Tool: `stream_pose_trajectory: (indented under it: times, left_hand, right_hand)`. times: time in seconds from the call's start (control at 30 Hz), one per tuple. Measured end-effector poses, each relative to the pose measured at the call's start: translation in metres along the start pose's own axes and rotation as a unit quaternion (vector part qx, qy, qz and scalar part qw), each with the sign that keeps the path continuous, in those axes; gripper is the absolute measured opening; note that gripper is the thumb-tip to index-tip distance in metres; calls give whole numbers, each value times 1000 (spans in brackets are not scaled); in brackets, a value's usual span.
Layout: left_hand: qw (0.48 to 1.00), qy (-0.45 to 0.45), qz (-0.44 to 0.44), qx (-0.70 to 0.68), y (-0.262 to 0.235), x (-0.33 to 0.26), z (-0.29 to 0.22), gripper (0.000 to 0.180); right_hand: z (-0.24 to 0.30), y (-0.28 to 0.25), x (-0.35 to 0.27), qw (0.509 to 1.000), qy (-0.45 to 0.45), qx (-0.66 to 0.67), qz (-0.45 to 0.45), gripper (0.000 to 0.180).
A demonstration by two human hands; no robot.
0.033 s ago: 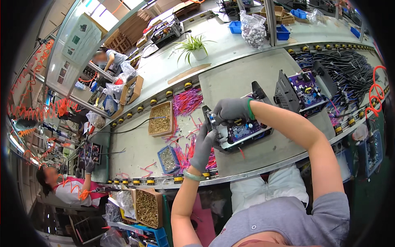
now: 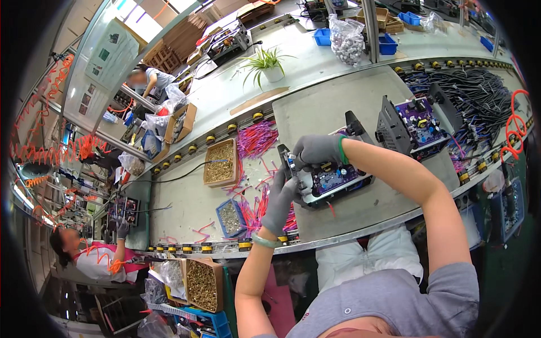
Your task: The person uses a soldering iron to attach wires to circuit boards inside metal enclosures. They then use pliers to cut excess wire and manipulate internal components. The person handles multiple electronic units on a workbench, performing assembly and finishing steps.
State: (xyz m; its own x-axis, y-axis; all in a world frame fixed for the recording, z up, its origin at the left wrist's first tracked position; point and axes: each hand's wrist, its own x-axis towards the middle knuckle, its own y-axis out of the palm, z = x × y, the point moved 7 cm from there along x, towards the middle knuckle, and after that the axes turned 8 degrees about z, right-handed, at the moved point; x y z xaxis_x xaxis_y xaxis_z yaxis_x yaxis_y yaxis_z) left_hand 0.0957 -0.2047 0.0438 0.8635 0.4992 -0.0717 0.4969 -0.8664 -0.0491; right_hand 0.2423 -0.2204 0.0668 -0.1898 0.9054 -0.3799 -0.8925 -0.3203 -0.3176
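Gripping an open power unit [image 2: 332,179] with purple board exposed, gloved left hand [image 2: 280,200] and right hand [image 2: 315,150] are closed on its left end; cover not yet fitted.

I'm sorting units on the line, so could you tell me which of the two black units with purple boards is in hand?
The nearer unit, gripped by both gloved hands; the other stands untouched farther right.
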Motion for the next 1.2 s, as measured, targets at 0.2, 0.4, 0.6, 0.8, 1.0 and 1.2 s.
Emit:
stream_pose_trajectory:
  times: [0.2, 0.4, 0.6, 0.8, 1.0, 1.2]
  left_hand:
    - [1000, 19, -14, -12, 4, 2, 3, 43]
    - [951, 114, -173, 231, -13, -9, -41, 46]
    - [820, 235, -225, 471, 12, 13, -103, 23]
    - [884, 117, -163, 423, -4, 34, -63, 28]
    - [997, -47, 59, 5, 0, 11, -16, 53]
    - [996, -37, 54, -67, -5, -3, -14, 57]
  right_hand:
    - [9, -2, -8, 974, 32, -172, -142, 23]
    - [32, 3, -50, 933, -21, -268, -240, 28]
    - [34, 11, -68, 856, -138, -341, -364, 18]
    - [21, 10, -81, 843, -233, -215, -436, 6]
    - [17, 10, -31, 833, -34, -502, -230, 9]
    - [25, 18, -25, 828, -60, -523, -192, 8]
